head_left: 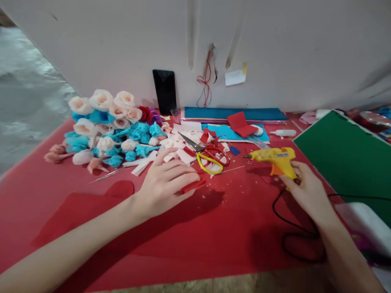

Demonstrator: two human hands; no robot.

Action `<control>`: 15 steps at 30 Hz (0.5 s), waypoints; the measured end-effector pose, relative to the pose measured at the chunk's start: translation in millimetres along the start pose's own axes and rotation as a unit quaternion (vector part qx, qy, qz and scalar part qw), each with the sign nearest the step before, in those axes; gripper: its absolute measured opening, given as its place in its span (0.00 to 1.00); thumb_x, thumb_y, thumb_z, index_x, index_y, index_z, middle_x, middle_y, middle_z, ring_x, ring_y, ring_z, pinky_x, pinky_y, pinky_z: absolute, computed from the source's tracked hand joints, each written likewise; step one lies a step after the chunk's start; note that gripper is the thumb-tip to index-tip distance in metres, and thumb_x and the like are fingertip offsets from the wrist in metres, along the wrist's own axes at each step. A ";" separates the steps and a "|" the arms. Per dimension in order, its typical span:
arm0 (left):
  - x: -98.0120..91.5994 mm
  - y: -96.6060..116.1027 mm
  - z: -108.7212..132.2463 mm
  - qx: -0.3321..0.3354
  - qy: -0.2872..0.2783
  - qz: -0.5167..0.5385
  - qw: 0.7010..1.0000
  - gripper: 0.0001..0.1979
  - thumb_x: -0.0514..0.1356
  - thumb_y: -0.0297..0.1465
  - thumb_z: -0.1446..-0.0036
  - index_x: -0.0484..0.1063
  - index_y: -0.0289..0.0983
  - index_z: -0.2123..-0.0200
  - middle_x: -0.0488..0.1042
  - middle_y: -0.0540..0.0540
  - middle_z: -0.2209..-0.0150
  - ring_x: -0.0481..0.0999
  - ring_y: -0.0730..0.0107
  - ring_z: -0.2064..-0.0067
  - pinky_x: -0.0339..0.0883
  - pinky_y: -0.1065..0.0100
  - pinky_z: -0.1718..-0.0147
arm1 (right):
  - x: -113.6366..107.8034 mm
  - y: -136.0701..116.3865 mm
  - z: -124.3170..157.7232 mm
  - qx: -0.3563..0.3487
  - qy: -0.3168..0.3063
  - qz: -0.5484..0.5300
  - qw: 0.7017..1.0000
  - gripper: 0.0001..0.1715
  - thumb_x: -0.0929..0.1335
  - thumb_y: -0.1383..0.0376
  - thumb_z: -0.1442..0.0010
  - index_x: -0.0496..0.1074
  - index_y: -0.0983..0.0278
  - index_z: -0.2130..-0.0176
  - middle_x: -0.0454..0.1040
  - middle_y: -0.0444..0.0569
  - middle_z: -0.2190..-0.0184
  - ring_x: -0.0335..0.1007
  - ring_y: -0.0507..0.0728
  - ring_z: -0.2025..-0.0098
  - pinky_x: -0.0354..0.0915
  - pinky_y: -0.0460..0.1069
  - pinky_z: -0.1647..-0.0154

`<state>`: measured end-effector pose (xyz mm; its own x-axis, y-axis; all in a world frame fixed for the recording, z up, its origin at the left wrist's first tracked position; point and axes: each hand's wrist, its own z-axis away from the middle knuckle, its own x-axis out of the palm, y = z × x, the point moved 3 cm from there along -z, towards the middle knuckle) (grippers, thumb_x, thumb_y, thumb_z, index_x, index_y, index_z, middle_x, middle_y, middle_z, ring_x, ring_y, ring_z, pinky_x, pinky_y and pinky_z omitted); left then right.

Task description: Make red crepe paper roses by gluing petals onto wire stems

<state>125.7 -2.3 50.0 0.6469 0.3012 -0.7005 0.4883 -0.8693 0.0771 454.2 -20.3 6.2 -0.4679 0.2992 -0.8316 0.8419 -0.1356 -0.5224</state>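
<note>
My right hand [308, 191] grips the lower handle of a yellow hot glue gun [275, 156], nozzle pointing left, above the red table [238, 244]. Its black cord [279, 209] loops down beneath my wrist. My left hand [166, 183] is closed over a small piece of red crepe paper [192, 185], partly hidden by the fingers. Just beyond it, scissors [210, 156] with one yellow and one red handle lie on white and red paper scraps [183, 140]. Flat red paper pieces [76, 211] rest under and beside my left forearm.
Paper flowers [100, 99] in cream, blue and pink are heaped at the left. A black phone [165, 91] leans on the wall. Folded blue paper [238, 114] lies at the back. A green board [345, 154], a small white bottle [284, 133] and a white object [363, 221] sit right.
</note>
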 end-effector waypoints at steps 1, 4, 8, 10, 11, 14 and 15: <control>-3.7 -0.3 -1.6 -0.008 0.008 -0.010 1.000 0.05 0.63 0.27 0.53 0.70 0.37 0.70 0.77 0.50 0.72 0.75 0.73 0.70 0.59 0.55 0.49 | -2.3 -7.0 5.4 0.002 0.003 -0.037 0.999 0.22 0.61 0.58 0.42 0.56 0.63 0.50 0.68 0.54 0.62 0.69 0.56 0.69 0.68 0.51 0.69; -12.8 2.0 -5.2 -0.012 0.024 -0.048 0.998 0.06 0.64 0.27 0.54 0.70 0.38 0.70 0.78 0.52 0.72 0.75 0.72 0.70 0.59 0.54 0.49 | -10.9 -30.8 24.4 0.007 0.066 -0.098 0.993 0.21 0.62 0.53 0.47 0.59 0.62 0.57 0.65 0.47 0.70 0.65 0.54 0.76 0.66 0.49 0.77; -20.8 11.6 -6.9 0.014 0.045 -0.101 0.994 0.06 0.65 0.26 0.55 0.71 0.40 0.72 0.78 0.53 0.72 0.76 0.71 0.70 0.60 0.53 0.49 | -13.3 -63.3 50.3 -0.002 0.096 -0.116 0.989 0.20 0.67 0.55 0.53 0.62 0.62 0.62 0.66 0.45 0.72 0.64 0.52 0.75 0.64 0.44 0.79; -22.4 16.6 -7.3 0.015 0.039 -0.102 0.994 0.05 0.64 0.25 0.55 0.71 0.40 0.73 0.79 0.54 0.72 0.76 0.71 0.70 0.60 0.52 0.50 | -10.2 -75.8 61.4 -0.021 0.095 -0.096 0.991 0.23 0.71 0.55 0.59 0.62 0.63 0.66 0.65 0.43 0.76 0.62 0.50 0.78 0.63 0.42 0.82; -23.0 18.9 -7.4 0.013 0.035 -0.096 0.995 0.05 0.64 0.25 0.54 0.71 0.40 0.73 0.79 0.54 0.72 0.76 0.71 0.70 0.61 0.52 0.50 | -8.2 -79.6 66.2 -0.026 0.104 -0.096 0.990 0.24 0.73 0.55 0.61 0.62 0.63 0.68 0.65 0.42 0.77 0.62 0.50 0.79 0.63 0.42 0.83; -24.6 24.7 -7.8 0.010 0.027 -0.070 0.997 0.03 0.62 0.26 0.52 0.71 0.39 0.74 0.79 0.54 0.72 0.76 0.70 0.70 0.61 0.50 0.51 | -0.4 -83.3 76.1 -0.038 0.128 -0.130 0.982 0.25 0.73 0.54 0.61 0.62 0.64 0.67 0.63 0.40 0.80 0.60 0.48 0.81 0.62 0.41 0.85; -25.2 25.9 -8.0 0.007 0.025 -0.062 0.998 0.03 0.62 0.26 0.51 0.71 0.39 0.74 0.79 0.54 0.72 0.76 0.70 0.70 0.61 0.50 0.50 | 2.5 -82.8 77.9 -0.045 0.133 -0.136 0.981 0.24 0.73 0.55 0.59 0.62 0.64 0.67 0.62 0.40 0.81 0.58 0.48 0.83 0.60 0.40 0.87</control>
<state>126.7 -29.3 75.3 0.6115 0.4253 -0.6672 0.5579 -0.8297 -0.0176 362.3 -81.9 32.7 -0.6026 0.5494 -0.5788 0.7212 0.0643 -0.6898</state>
